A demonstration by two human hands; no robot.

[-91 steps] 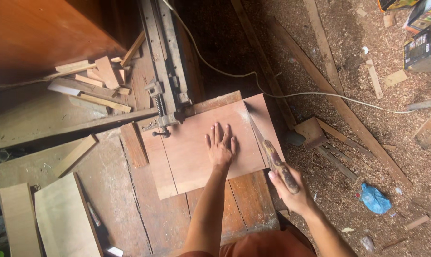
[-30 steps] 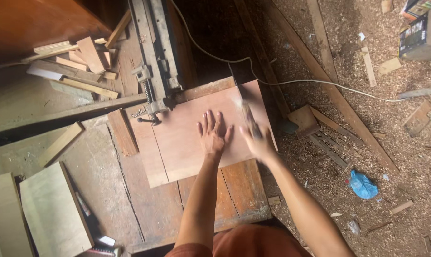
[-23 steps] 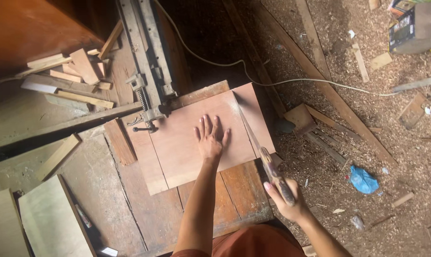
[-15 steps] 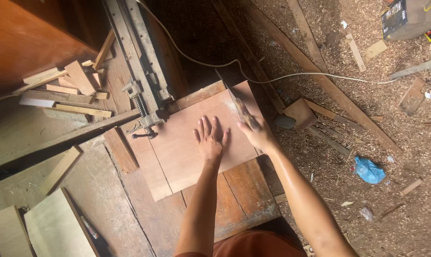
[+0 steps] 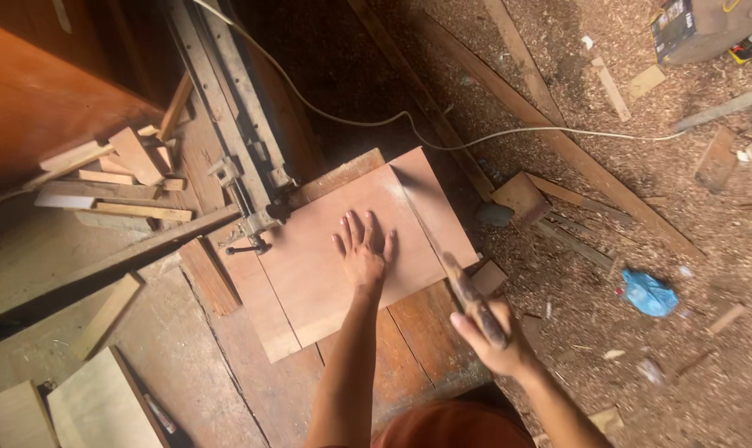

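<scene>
L hand flat on plywood sheet; R hand grips handsaw.

— Where does the board sit?
— The plywood sheet lies flat on the workbench, its far left corner just beside the clamp.

— And the hands?
— The left hand rests flat on the sheet's middle. The right hand is nearer the person, off the sheet's right corner, gripping the handsaw, whose blade runs across the sheet's right part.

— What else?
— Wood offcuts lie left of the clamp; a cable crosses the sawdust floor to the right.
</scene>
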